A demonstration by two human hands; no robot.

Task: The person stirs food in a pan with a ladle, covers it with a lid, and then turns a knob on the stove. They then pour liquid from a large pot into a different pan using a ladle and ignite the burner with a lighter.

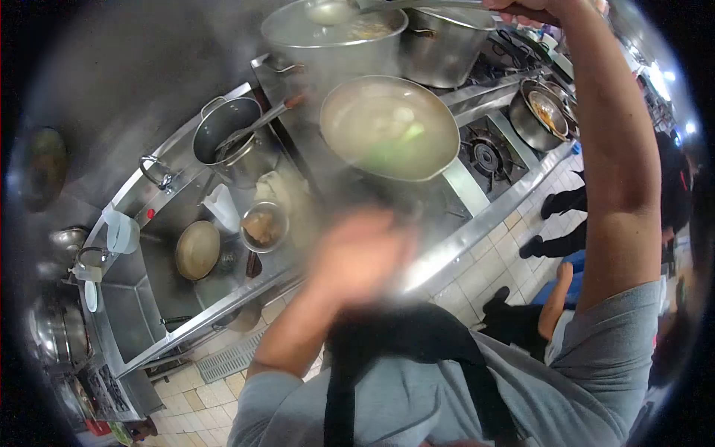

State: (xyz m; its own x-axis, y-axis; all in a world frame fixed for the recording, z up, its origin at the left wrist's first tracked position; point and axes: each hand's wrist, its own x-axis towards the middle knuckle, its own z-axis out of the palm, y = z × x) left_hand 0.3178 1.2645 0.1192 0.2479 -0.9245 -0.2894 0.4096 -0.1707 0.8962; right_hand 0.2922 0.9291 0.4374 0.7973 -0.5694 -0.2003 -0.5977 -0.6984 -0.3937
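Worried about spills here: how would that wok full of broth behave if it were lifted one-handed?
The wok is filled almost to its rim, so it is probably heavy and apt to slosh when tilted. Steam around it suggests it is hot. With the right hand gripping the ladle, only the blurred left hand is near it.

A steel counter [477, 227] with a sink [134, 320] stands on beige floor tiles [480, 287]
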